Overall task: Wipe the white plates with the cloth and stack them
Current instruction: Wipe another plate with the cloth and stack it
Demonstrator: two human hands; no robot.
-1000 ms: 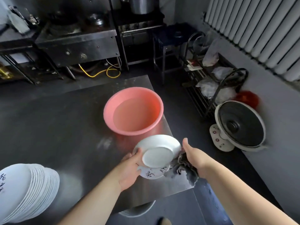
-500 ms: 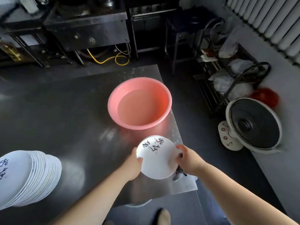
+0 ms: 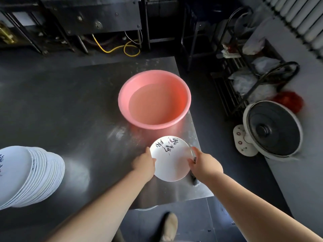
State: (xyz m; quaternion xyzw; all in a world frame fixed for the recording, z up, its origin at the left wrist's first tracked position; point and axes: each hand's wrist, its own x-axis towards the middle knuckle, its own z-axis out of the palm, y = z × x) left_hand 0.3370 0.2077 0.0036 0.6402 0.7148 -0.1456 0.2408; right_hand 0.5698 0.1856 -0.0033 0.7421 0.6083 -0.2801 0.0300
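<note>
A white plate (image 3: 170, 158) with black brush lettering faces up near the front right corner of the steel table (image 3: 70, 105). My left hand (image 3: 144, 162) grips its left rim. My right hand (image 3: 203, 165) holds its right rim, with the grey cloth (image 3: 194, 180) bunched under the palm and hanging down beside the plate. A tall leaning stack of white plates (image 3: 29, 173) stands at the table's front left.
A pink basin (image 3: 154, 99) holding water sits just beyond the held plate. Right of the table, on the floor, lies a fan (image 3: 272, 128), with a black wire rack (image 3: 244, 74) of bags behind it. A stove and a yellow hose stand at the back.
The plate has been flipped from underside up to lettered face up. The cloth, first hanging loose beside it, is now tucked under my right hand. The camera has tilted down.
</note>
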